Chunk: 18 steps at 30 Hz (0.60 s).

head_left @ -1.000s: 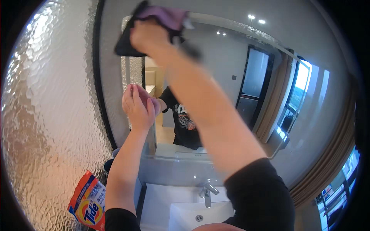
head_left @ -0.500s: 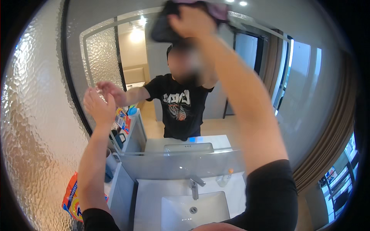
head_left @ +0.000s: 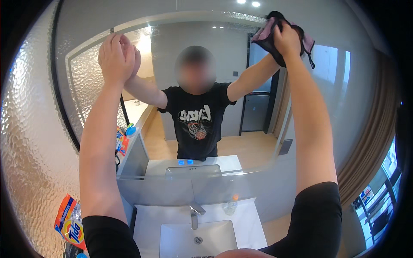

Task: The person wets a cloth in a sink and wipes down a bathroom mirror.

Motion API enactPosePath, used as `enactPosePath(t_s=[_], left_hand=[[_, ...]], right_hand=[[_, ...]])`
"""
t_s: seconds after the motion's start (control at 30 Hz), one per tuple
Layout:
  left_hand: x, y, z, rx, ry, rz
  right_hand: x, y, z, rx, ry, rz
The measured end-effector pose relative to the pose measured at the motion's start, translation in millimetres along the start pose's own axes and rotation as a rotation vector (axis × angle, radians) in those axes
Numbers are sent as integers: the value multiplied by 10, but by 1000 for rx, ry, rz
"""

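A large wall mirror (head_left: pixel 241 142) fills the view, and I see my own reflection in it. My left hand (head_left: pixel 115 58) lies flat against the glass at the upper left, fingers together and holding nothing. At the upper right, my right hand (head_left: pixel 287 39) presses a crumpled pink and dark cloth (head_left: pixel 270 33) against the mirror. Both arms reach upward from the lower edge.
Below the mirror sits a white basin (head_left: pixel 198 238) with a chrome tap (head_left: pixel 195 213) and a small clear bottle (head_left: pixel 231 205) beside it. An orange detergent bag (head_left: pixel 69 221) lies at the lower left by a textured glass wall (head_left: pixel 30 142). A curtain (head_left: pixel 370 142) and window are on the right.
The view has shifted to the right along the mirror. My right hand with the cloth has moved to the right across the glass. My left hand stays flat against the mirror.
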<state>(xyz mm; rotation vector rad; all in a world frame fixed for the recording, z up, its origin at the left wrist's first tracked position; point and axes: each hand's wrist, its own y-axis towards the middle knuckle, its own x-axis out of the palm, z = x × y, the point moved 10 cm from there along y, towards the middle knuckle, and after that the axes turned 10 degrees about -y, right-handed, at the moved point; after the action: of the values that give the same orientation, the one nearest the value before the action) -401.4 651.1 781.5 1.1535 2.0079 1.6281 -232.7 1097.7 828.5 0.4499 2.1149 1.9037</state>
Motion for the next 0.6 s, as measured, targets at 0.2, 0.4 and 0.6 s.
enactPosePath(t_s=[0.2, 0.4, 0.6], left_hand=[[158, -795, -1794, -7, -83, 12], [-39, -1159, -3229, 2, -43, 44], [326, -870, -2465, 21, -68, 17]], right_hand=[[787, -430, -1529, 188, -287, -14], [1651, -1116, -4584, -189, -498, -386], [1505, -1653, -5411, -730, 11, -187]])
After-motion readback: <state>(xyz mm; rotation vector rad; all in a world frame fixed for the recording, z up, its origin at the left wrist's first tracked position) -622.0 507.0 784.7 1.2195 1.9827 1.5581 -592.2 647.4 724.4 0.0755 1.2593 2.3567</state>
